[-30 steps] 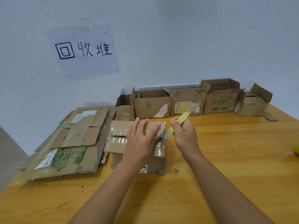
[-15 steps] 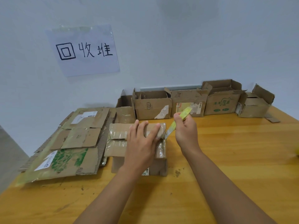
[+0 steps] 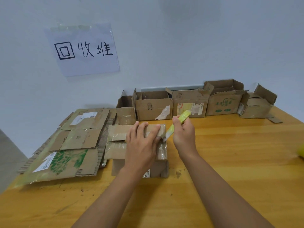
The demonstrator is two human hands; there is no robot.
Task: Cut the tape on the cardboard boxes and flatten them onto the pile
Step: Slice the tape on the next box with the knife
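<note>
Cardboard box [image 3: 160, 168] under flat left hand [image 3: 141, 145]; right hand [image 3: 184, 135] gripping yellow cutter [image 3: 179, 122] at its tape.

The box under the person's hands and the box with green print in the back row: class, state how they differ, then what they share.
The box under the hands lies near the table's front, its top closed under shiny tape; the green-print box stands by the wall with flaps open. The left hand presses the first while the right hand holds a yellow-green cutter at its tape; nothing touches the second. Both are brown cardboard, still unflattened.
</note>
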